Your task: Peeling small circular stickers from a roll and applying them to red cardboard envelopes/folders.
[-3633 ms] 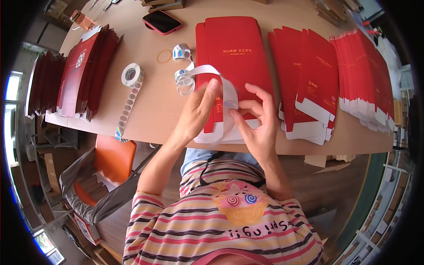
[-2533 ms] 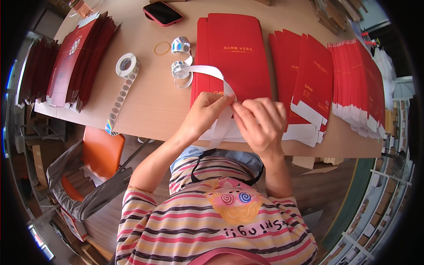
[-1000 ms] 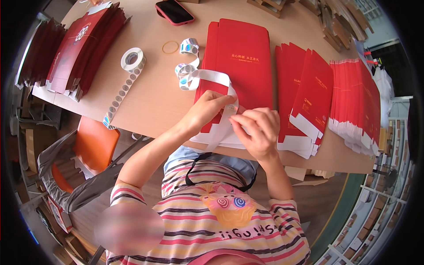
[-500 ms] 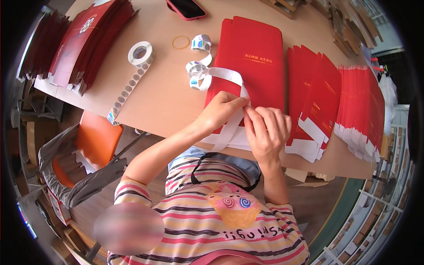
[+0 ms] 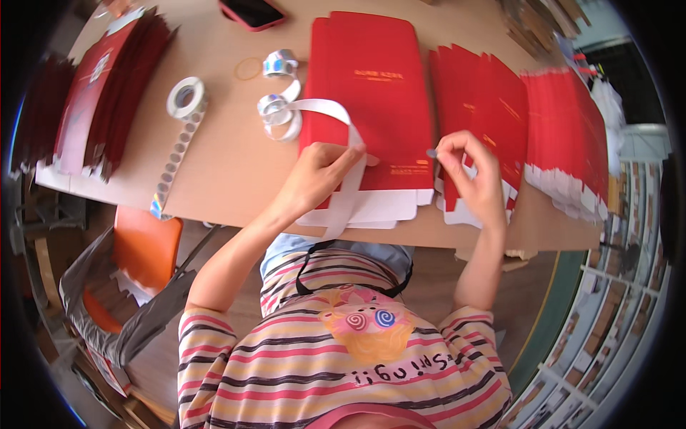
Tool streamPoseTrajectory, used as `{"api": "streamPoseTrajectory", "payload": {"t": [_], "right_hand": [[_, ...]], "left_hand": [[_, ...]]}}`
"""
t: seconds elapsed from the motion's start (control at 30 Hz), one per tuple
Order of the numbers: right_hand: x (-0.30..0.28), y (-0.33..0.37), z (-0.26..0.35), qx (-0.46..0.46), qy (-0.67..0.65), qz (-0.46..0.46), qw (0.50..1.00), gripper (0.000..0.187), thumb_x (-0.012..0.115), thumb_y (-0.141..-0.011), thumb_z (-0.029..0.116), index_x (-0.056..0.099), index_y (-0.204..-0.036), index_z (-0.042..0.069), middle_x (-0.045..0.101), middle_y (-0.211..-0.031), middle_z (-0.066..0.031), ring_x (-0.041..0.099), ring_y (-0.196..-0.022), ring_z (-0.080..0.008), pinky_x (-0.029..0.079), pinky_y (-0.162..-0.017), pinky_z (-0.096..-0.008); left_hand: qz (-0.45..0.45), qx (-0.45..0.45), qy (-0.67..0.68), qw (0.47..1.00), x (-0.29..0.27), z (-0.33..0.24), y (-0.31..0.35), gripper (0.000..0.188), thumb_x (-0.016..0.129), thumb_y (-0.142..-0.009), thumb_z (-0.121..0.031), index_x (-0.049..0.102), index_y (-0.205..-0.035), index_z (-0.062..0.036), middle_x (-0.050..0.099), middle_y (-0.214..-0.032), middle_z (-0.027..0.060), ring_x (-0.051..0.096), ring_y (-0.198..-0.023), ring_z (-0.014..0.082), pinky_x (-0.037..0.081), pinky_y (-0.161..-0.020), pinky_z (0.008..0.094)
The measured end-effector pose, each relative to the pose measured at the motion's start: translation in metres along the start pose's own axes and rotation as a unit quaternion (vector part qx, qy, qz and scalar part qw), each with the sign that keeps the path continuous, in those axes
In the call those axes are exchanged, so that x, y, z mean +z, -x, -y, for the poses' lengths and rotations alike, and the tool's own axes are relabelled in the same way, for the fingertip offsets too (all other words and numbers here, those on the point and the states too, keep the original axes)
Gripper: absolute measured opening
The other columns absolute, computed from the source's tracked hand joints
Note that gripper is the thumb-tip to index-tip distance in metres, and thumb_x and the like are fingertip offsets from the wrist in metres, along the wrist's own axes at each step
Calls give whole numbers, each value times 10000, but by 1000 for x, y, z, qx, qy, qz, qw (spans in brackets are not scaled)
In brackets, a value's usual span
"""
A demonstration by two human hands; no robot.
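My left hand (image 5: 314,175) pinches a white strip of sticker backing (image 5: 325,107) over a stack of red flat-folded boxes (image 5: 371,129). The strip curls back to loose coils with shiny round stickers (image 5: 273,111) left of the stack, and its other end hangs past the stack's white flaps. Apart from it, my right hand (image 5: 475,171) holds a small round sticker (image 5: 431,153) between thumb and fingertip, above the gap beside a second pile of red folded boxes (image 5: 486,86).
A roll of round stickers (image 5: 175,100) lies at left with its tail toward the table edge. Bundled red boxes (image 5: 93,100) stand far left, more (image 5: 564,129) at right. A phone (image 5: 254,13) and rubber band (image 5: 248,68) lie behind. An orange chair (image 5: 146,247) stands below left.
My hands were together at the strip; now they are apart. My right hand has moved right with a small round sticker, while the left still pinches the strip. The view has shifted.
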State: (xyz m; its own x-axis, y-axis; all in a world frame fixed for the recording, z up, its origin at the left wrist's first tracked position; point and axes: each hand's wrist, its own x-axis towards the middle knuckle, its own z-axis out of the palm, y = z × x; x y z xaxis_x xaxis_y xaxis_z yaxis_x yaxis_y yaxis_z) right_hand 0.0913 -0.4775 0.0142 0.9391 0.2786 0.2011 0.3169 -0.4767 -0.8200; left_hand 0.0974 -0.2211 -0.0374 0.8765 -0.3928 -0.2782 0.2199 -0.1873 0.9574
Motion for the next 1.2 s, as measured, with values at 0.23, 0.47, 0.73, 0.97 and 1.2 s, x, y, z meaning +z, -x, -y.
{"api": "streamPoseTrajectory", "payload": {"t": [0.23, 0.47, 0.73, 0.97, 1.2], "right_hand": [[-26, -35, -32, 113, 47, 208, 971, 168, 629, -952, 192, 615, -950, 25, 644, -801, -29, 575, -741, -101, 456, -667, -279], [-23, -36, -34, 136, 26, 246, 959, 193, 628, -954, 216, 624, -936, 24, 665, -812, -43, 608, -760, -129, 483, -689, -303], [-20, -37, -34, 148, 28, 251, 956, 198, 628, -948, 209, 632, -932, 12, 691, -836, -64, 647, -792, -146, 510, -720, -315], [-15, -35, -33, 163, 72, 223, 958, 208, 645, -926, 216, 650, -920, 8, 697, -816, -84, 661, -778, -166, 521, -722, -319], [-9, -33, -20, 182, 115, 185, 959, 196, 667, -900, 191, 649, -867, -1, 681, -741, -85, 655, -713, -163, 524, -679, -308]], "left_hand": [[-40, 20, -17, 999, 9, 6, 3, 399, 494, -1025, -361, 747, -1054, -54, 343, -550, -22, 331, -480, 55, 310, -461, 289], [-41, 38, -7, 998, 12, 7, 3, 407, 499, -1023, -372, 746, -1046, -51, 367, -550, -24, 333, -500, 59, 312, -477, 284], [-33, 10, -22, 999, 9, 5, 4, 428, 493, -1022, -389, 738, -1060, -40, 462, -540, -6, 380, -495, 59, 331, -479, 269], [-35, 48, -10, 998, 10, 8, 3, 436, 490, -1022, -393, 736, -1063, -34, 559, -574, 15, 391, -481, 59, 377, -493, 255], [-30, 31, -18, 999, 8, 8, 3, 441, 496, -1020, -403, 737, -1066, -36, 473, -548, -5, 366, -498, 55, 328, -483, 271]]}}
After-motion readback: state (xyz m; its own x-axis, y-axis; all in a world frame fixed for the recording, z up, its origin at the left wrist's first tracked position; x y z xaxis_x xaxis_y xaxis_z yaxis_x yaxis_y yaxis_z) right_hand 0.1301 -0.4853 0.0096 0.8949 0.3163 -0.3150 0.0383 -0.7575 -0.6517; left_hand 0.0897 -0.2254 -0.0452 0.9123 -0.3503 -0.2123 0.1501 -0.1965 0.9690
